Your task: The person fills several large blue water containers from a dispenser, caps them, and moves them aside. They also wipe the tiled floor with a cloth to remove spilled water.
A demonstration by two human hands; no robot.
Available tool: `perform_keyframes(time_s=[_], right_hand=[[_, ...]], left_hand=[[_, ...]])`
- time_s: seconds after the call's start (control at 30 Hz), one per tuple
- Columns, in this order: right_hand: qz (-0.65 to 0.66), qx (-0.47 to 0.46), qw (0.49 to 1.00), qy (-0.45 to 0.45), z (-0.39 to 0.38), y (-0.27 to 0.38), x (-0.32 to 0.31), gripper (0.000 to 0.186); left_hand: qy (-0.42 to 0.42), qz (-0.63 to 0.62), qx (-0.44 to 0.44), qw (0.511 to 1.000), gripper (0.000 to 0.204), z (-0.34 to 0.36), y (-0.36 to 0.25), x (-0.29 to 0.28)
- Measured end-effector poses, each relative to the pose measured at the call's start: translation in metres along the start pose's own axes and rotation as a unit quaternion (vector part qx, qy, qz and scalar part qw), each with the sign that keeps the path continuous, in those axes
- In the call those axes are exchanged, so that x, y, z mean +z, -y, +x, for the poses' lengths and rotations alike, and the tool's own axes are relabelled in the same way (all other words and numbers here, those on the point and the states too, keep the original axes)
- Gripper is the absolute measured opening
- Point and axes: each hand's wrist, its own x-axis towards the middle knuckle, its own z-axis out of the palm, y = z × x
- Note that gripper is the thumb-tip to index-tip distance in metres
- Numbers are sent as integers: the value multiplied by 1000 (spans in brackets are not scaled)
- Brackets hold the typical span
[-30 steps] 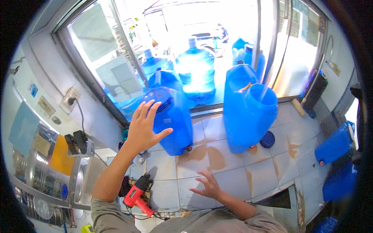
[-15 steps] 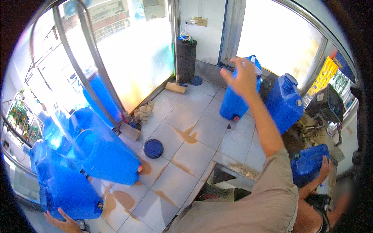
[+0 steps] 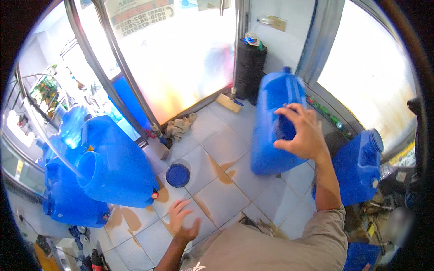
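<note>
Right of the frame's centre, the right hand (image 3: 309,135) curls spread fingers around the blue container's (image 3: 271,156) dark round top (image 3: 284,128), contact unclear; the open, empty left hand (image 3: 184,222), lower centre, should ideally steady its body.

Only lettering I can spot: a printed sign (image 3: 144,20) up on the glass door (image 3: 176,58), rows of dark characters plus some red, reading backwards from here. Also some white print (image 3: 196,267) on the brownish shirt (image 3: 271,246), too cut off to read.
</note>
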Motion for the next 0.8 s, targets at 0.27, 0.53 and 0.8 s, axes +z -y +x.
perform_keyframes(time_s=[0.27,0.53,0.8], right_hand=[[37,-272,961,30,96,82,45,92],[288,-642,610,364,189,88,41,43],[176,-542,803,173,194,81,28,40]], left_hand=[[82,-89,-37,992,159,240,-37,80],[124,15,83,989,135,285,16,86],[119,-79,11,990,133,300,27,111]])
